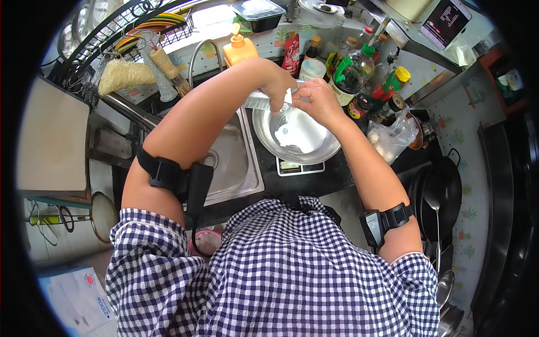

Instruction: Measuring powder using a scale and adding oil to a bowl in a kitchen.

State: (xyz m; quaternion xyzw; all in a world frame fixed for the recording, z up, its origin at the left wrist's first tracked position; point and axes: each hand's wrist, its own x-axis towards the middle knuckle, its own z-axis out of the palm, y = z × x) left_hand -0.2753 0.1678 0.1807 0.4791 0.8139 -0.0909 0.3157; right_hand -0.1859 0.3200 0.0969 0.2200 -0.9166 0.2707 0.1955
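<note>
Over a stainless steel bowl (pixel 332 152), my left hand (pixel 276 82) grips a small carton (pixel 257 102) that bears writing and is tilted towards the bowl. The fingertips of my right hand (pixel 318 99) pinch the carton's end near its opening. Below it, a pale stream seems to run down into the bowl. Inside lies a smooth white substance (pixel 309 135); whether it is liquid or powder I cannot tell. The bowl rests on a white kitchen scale (pixel 301 168), whose lit display shows at the front. My hands partly hide the carton.
Left of the bowl is a stainless steel sink (pixel 252 168) with a curved faucet (pixel 205 43). Behind and right stand a yellow pump bottle (pixel 240 48), a green-capped bottle (pixel 353 76) and several sauce bottles. A plastic bag (pixel 389 137) lies at right, near a black wok (pixel 446 193).
</note>
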